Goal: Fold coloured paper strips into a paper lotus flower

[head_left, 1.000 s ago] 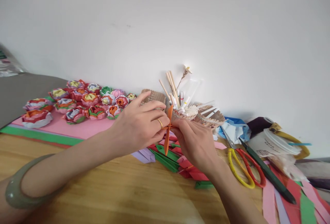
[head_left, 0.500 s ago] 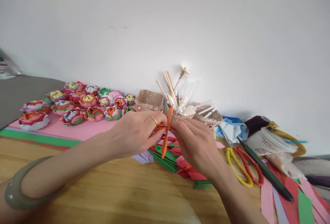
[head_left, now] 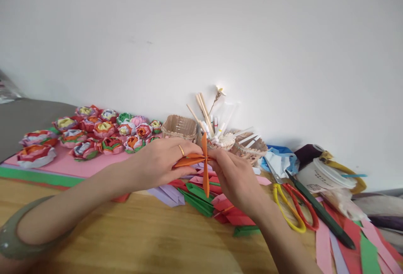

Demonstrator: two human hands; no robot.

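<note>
Orange folded paper strips (head_left: 205, 179) are joined at the middle into a cross, held up above the table between my hands. My left hand (head_left: 160, 160), with a ring on one finger, has its fingers above and thumb below the left-pointing strips. My right hand (head_left: 237, 179) pinches the cross close to its centre; its fingertips are partly hidden. Below lie folded paper pieces in green (head_left: 197, 200), red and pink (head_left: 233, 211) and lilac (head_left: 168, 195).
Finished paper flowers (head_left: 105, 129) sit on pink paper sheets (head_left: 66, 167) at the left. Small baskets (head_left: 179, 125), one with sticks and pens, stand by the wall. Scissors (head_left: 296, 211), a dark green long-handled tool (head_left: 324, 213), a white tub (head_left: 327, 175) and paper strips (head_left: 368, 253) lie right.
My left fingers have parted somewhat, and more of the left-pointing orange strips shows between them. The whole view has shifted slightly. My right hand keeps its pinch.
</note>
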